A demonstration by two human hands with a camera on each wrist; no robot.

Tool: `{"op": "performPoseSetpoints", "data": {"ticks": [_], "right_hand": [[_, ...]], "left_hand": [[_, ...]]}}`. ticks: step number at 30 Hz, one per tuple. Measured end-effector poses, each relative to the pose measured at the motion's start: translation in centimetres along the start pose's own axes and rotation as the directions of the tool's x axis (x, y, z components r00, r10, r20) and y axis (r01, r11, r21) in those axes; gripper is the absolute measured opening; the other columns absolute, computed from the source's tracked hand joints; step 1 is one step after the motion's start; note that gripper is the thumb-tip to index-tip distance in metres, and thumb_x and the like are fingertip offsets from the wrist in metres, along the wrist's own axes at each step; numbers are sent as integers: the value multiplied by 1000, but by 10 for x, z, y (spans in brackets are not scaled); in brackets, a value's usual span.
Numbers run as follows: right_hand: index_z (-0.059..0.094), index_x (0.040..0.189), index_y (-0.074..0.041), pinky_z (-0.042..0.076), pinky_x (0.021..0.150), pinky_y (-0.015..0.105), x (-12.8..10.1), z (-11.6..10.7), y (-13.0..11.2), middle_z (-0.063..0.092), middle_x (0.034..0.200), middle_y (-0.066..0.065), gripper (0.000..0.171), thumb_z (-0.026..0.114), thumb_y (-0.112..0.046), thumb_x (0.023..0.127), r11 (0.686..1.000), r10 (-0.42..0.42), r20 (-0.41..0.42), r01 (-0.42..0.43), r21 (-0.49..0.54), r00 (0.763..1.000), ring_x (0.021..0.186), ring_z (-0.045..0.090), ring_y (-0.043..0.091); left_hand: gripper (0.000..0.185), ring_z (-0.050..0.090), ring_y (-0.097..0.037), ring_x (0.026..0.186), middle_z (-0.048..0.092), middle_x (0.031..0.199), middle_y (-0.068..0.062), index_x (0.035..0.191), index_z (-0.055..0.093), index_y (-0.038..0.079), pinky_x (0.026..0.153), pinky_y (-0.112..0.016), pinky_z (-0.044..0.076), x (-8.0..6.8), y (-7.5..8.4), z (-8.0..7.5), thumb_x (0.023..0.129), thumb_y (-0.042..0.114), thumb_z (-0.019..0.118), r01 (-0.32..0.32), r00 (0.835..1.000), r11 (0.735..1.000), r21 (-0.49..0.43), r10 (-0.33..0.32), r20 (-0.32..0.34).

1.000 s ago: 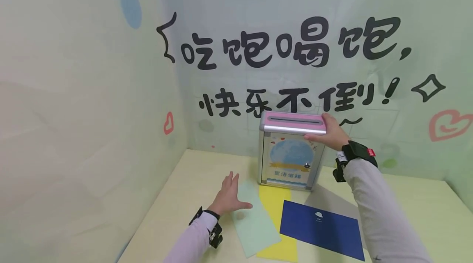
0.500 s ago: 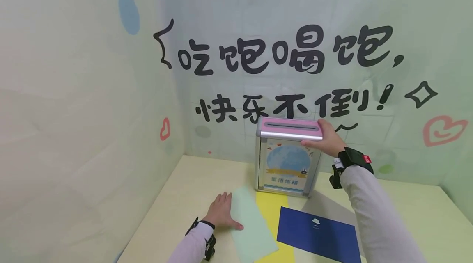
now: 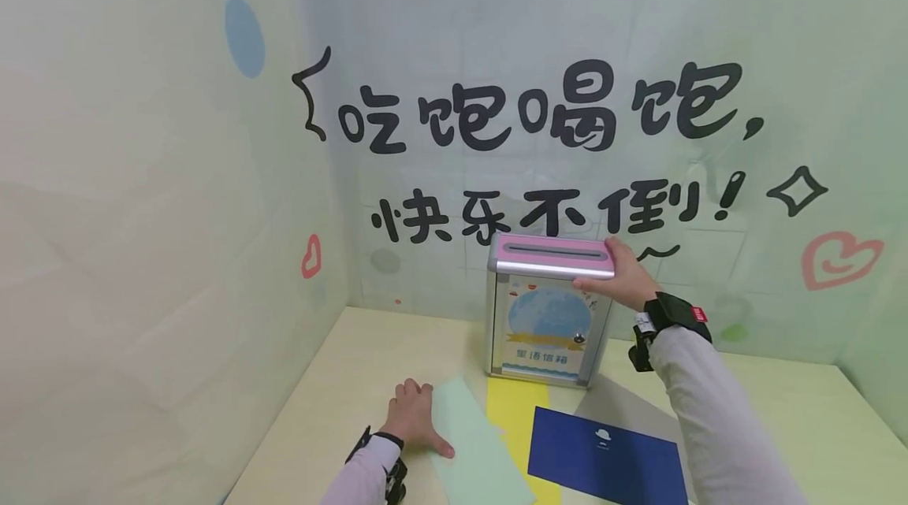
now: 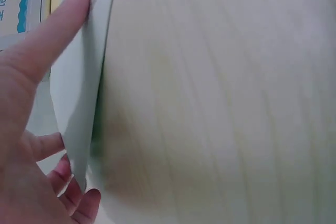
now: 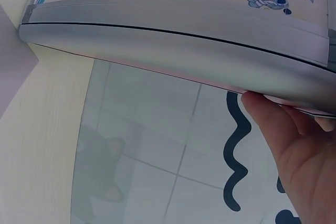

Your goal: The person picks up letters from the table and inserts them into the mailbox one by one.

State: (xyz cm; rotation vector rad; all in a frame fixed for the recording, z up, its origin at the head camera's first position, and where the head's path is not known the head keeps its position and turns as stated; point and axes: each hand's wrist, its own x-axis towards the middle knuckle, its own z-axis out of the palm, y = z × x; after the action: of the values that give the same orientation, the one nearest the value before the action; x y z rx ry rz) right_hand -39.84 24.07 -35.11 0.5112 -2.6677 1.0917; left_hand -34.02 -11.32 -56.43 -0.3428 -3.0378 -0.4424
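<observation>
Pale table bears slotted box, gripped by right hand.

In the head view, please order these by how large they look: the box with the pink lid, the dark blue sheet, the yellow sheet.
1. Box with the pink lid.
2. Dark blue sheet, cut by the frame edge, nearly alike.
3. Yellow sheet, mostly covered.

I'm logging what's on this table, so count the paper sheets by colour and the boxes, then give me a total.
Light green sheet, under the left hand: 1
Yellow sheet: 1
Dark blue sheet: 1
Pink-topped box, held at its top by the right hand: 1
Total: 4
</observation>
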Motion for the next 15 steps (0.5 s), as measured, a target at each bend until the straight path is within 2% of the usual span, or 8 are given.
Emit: {"op": "performPoseSetpoints", "data": {"ticks": [3,6,11,15], "right_hand": [[33,125,3,40,83,44,0,1,1,43,112,21,75,74,-32,74,1000,5,1,-5,4,1000,97,45,32],[33,126,3,39,84,44,-1,1,0,43,113,21,75,74,-32,74,1000,9,1,-9,11,1000,98,45,32],[33,126,3,40,84,44,-1,1,-1,44,113,21,75,74,-32,74,1000,5,-1,-5,7,1000,98,45,32],[34,125,3,40,84,44,-1,0,-2,44,113,21,74,74,-32,74,1000,-1,-2,1,2,1000,98,45,32]], "left_hand": [[96,40,-30,87,45,100,-16,112,51,-2,67,-42,41,1,-4,-2,41,51,86,-22,999,996,-84,19,-30],[74,48,-30,85,53,97,-14,107,52,0,66,-43,44,3,-9,-9,51,32,87,-63,997,982,-178,56,-45],[42,56,-23,78,61,92,-10,99,55,4,65,-37,48,7,-15,-22,63,5,78,-102,995,949,-300,103,-11],[27,55,-21,78,61,88,-9,93,57,5,66,-35,47,10,-20,-29,70,-1,70,-119,991,928,-354,130,8]]}}
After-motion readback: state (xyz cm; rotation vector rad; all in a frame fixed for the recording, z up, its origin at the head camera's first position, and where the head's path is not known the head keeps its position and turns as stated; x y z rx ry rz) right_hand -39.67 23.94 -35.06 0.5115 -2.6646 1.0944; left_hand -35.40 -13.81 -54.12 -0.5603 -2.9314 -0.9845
